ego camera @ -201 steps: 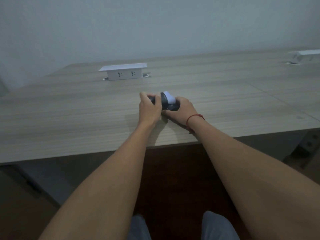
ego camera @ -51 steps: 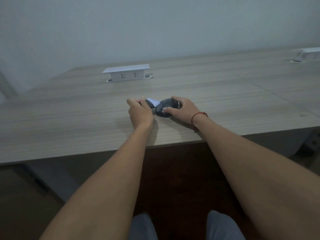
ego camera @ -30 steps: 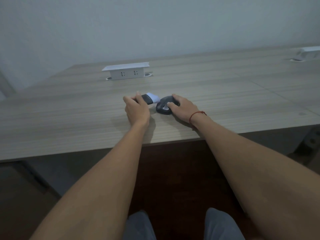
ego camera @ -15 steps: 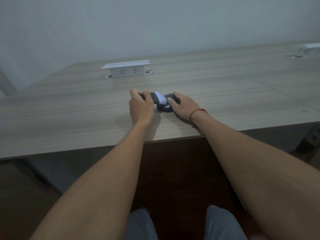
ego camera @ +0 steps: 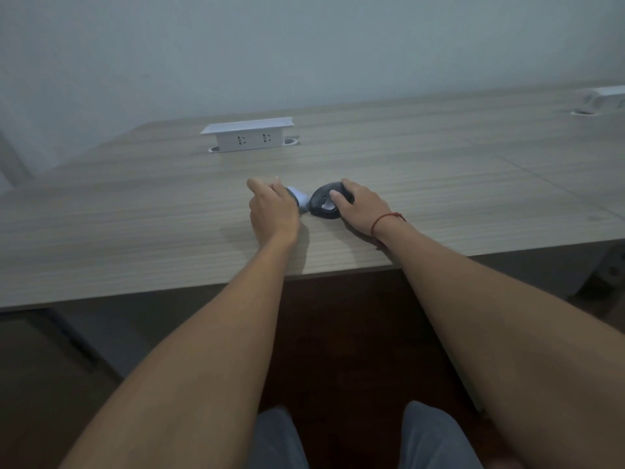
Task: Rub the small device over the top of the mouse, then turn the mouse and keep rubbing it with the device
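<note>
A dark computer mouse [ego camera: 323, 205] lies on the wooden desk [ego camera: 135, 211] near its front edge. My right hand [ego camera: 363, 206], with a red string at the wrist, grips the mouse from the right, thumb on its top. My left hand [ego camera: 273, 209] holds a small object with a pale bluish-white end [ego camera: 302, 201] and a dark body mostly hidden under the fingers. The pale end points right and sits just beside the mouse's left side.
A white pop-up socket box [ego camera: 248, 134] stands on the desk behind the hands. A second white socket box [ego camera: 605, 96] sits at the far right. A seam [ego camera: 541, 179] crosses the desk on the right. My knees show below the desk edge.
The pale-ended object was pressed against the mouse half a second ago; now my left hand has drawn it slightly left, leaving a small gap. The right hand stays on the mouse.
</note>
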`<state>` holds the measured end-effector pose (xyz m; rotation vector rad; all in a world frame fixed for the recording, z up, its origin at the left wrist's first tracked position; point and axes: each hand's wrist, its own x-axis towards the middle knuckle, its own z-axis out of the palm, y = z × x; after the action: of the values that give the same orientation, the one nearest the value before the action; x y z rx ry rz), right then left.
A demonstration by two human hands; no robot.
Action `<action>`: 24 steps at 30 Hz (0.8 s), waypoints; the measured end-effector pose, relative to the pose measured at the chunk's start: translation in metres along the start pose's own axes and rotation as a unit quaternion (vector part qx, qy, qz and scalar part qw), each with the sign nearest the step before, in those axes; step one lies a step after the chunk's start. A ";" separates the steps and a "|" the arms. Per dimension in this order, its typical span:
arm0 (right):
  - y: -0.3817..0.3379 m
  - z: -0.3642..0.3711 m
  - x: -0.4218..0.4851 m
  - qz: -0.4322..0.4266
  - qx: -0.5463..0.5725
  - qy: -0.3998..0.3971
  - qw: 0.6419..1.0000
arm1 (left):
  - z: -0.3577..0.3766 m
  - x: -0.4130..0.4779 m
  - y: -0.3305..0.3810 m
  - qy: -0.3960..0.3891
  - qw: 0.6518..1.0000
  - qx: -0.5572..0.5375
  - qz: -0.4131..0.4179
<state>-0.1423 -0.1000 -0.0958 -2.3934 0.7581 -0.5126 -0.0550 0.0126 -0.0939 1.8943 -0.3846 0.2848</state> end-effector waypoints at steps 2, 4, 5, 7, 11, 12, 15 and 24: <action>-0.001 0.000 0.001 0.003 0.000 -0.002 1.000 | 0.000 -0.001 0.002 -0.017 0.998 -0.053 0.038; -0.001 -0.001 0.000 0.009 0.001 -0.002 1.000 | 0.000 -0.003 0.003 -0.034 0.996 -0.062 0.063; -0.001 -0.001 0.000 0.012 0.003 -0.001 1.000 | 0.001 -0.004 0.002 -0.038 0.996 -0.044 0.063; -0.002 -0.001 -0.001 0.012 0.007 0.000 1.000 | 0.000 -0.003 0.001 -0.031 0.999 0.008 0.022; -0.003 0.000 0.000 0.013 0.020 0.013 1.000 | 0.000 0.001 -0.001 -0.014 0.999 -0.029 0.007; -0.003 0.001 0.000 0.014 0.022 0.015 1.000 | 0.000 0.000 0.001 -0.029 0.998 -0.049 0.030; -0.005 -0.001 -0.003 0.013 0.026 0.014 1.000 | 0.002 -0.003 0.001 -0.053 0.996 -0.030 0.058; -0.001 0.000 0.001 0.010 0.002 0.002 1.000 | 0.001 -0.002 0.002 -0.015 0.994 -0.064 0.083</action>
<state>-0.1409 -0.1003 -0.0953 -2.3792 0.7803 -0.5118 -0.0572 0.0116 -0.0930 1.7461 -0.5694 0.3349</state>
